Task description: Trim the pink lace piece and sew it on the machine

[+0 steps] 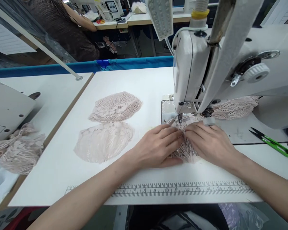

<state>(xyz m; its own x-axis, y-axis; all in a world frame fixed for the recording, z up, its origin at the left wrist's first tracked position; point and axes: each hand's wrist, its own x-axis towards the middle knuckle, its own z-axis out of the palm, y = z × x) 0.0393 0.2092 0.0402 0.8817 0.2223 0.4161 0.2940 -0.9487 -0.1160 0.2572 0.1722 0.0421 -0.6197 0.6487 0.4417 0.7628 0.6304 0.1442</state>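
Observation:
Both hands rest on a pale pink lace piece [186, 150] lying under the presser foot [180, 118] of a white sewing machine [230, 64]. My left hand [156, 147] lies flat on the lace's left side, fingers stretched toward the needle. My right hand [210, 142] presses the lace from the right, fingers together and pointing left, a white thimble-like cap on one fingertip. More lace [232, 107] trails behind the machine's arm. Two separate lace cup pieces [115, 107] [103, 140] lie flat to the left on the table.
Green-handled thread snips [273, 143] lie at the right. A printed ruler strip [182, 188] runs along the table's front edge. A heap of lace [16, 148] sits on the left side table. Another person [62, 28] sits at a far workstation.

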